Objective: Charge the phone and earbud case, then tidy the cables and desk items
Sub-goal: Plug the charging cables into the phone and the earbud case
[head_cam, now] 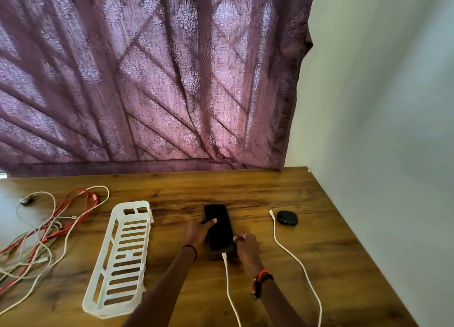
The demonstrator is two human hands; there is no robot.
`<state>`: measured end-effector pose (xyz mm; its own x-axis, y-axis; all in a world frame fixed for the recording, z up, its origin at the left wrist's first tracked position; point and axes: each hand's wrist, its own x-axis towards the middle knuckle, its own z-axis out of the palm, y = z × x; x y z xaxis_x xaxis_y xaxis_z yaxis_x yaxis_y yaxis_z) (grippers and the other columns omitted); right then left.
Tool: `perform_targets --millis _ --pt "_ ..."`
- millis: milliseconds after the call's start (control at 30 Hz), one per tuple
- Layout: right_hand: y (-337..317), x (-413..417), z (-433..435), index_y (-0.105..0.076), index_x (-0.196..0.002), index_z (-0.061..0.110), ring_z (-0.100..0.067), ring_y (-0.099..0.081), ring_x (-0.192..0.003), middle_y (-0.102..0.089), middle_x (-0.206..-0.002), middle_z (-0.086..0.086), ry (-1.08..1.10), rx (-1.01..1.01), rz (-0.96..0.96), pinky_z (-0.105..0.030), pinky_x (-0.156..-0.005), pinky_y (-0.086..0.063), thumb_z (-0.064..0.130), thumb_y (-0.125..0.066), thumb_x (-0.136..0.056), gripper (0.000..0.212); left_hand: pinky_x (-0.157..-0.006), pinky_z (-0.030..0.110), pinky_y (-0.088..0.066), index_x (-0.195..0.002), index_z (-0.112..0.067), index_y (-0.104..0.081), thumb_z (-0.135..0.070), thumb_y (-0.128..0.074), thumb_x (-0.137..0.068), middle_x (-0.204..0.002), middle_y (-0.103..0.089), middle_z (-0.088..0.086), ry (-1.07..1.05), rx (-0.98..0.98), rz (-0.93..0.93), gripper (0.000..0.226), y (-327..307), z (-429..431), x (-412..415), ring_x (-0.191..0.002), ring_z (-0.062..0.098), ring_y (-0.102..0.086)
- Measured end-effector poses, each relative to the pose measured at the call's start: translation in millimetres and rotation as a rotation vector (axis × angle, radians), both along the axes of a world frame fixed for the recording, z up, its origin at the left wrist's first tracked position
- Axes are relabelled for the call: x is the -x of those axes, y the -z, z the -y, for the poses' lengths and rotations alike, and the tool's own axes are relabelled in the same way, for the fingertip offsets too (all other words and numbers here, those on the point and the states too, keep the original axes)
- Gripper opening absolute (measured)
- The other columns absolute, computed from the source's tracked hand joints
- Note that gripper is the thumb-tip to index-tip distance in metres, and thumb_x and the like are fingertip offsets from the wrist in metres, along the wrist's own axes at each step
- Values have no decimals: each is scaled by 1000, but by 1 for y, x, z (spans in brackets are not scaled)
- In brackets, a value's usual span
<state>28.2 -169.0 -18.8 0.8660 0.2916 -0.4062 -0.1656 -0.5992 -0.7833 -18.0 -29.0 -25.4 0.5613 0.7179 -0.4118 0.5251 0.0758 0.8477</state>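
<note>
Your phone [218, 227] lies flat, dark screen up, on the wooden counter [307, 228] near its middle, with its long axis running away from you and tilted slightly leftward at the far end. Its near short end points back at you, and a white charging cable [228, 285] is plugged into that end, trailing toward the counter's near edge.

Your left hand [199, 232] grips the phone's left edge, thumb pressed on the glass. Your right hand [248, 247] is curled against the phone's near right corner, fingers pinched at the edge just beside the plug.

To the right, a second white cable [294, 258] runs roughly parallel to the phone, its free connector ending just beside the black earbud case [287, 218], which sits closed and not plugged in.

To the left of the phone, a white slotted tray [122, 258] lies lengthwise with a similar tilt. Farther left, a tangle of red and white cables [49, 231] sprawls loose. A purple patterned curtain [147, 81] hangs behind the counter.
</note>
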Motion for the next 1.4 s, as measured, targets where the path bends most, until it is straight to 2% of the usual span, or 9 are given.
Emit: perform_targets --millis 133,333,567,700,800,900,1067,1267,1400 --pt "5 1 -1 -60 -119 7 -21 -54 -114 -60 -123 -9 -5 46 87 -26 -92 -43 19 -54 -93 29 -40 15 -36 -91 -4 -53 -27 -75 -77 -75 -58 1 -45 -80 -13 35 3 -2 -1 -63 13 -54" --pt "6 2 0 -63 -116 7 -18 -55 -111 -61 -119 -7 -47 49 190 -23 -92 -42 13 -53 -94 25 -42 14 -39 -103 2 -48 -20 -72 -80 -96 -61 14 -32 -106 5 40 4 5 3 -72 16 -58" --pt "7 4 -1 -65 -111 9 -16 -59 -104 -65 -112 -6 -70 61 218 -17 -81 -43 12 -53 -93 22 -71 26 -41 -126 3 -39 -23 -69 -83 -137 -30 19 -23 -215 10 59 0 16 7 -103 29 -48" --pt "8 2 1 -67 -108 10 -16 -60 -102 -66 -108 -5 -89 36 210 -20 -84 -45 14 -57 -91 20 -58 27 -42 -98 -7 -45 -30 -73 -78 -116 -49 18 -36 -201 27 41 7 9 8 -86 25 -54" --pt "8 -3 5 -67 -104 11 -11 -60 -95 -67 -103 -1 -91 -2 202 -18 -77 -46 14 -57 -91 17 -48 22 -41 -96 -7 -50 -35 -74 -76 -98 -61 13 -50 -157 38 42 17 0 6 -75 19 -60" --pt "4 -16 16 -68 -101 10 -10 -58 -90 -67 -100 -1 -68 -15 238 -17 -74 -42 12 -56 -91 16 -45 26 -38 -78 -5 -52 -39 -67 -81 -71 -59 9 -110 -125 103 38 12 -2 4 -57 16 -52" --pt "-7 -52 45 -69 -99 3 -19 -62 -95 -69 -99 -8 44 28 344 -17 -73 -38 10 -54 -92 18 -68 30 -38 -104 -2 -52 -32 -52 -94 -95 -56 8 -198 -219 165 31 -12 3 -2 -85 20 -53" --pt "-16 -92 59 -62 -88 5 -23 -63 -79 -66 -87 -10 -21 190 491 -29 -60 -45 12 -45 -96 20 -74 26 -35 -112 0 -52 -30 -45 -97 -104 -52 8 -90 -268 179 34 -29 23 -30 -93 20 -51" --pt "-25 -107 53 -62 -93 11 -22 -61 -90 -64 -97 -4 -155 471 648 -27 -62 -39 22 -44 -96 21 -50 12 -36 -103 -7 -52 -30 -44 -98 -83 -53 1 -4 -296 213 26 -34 39 -47 -64 7 -46"
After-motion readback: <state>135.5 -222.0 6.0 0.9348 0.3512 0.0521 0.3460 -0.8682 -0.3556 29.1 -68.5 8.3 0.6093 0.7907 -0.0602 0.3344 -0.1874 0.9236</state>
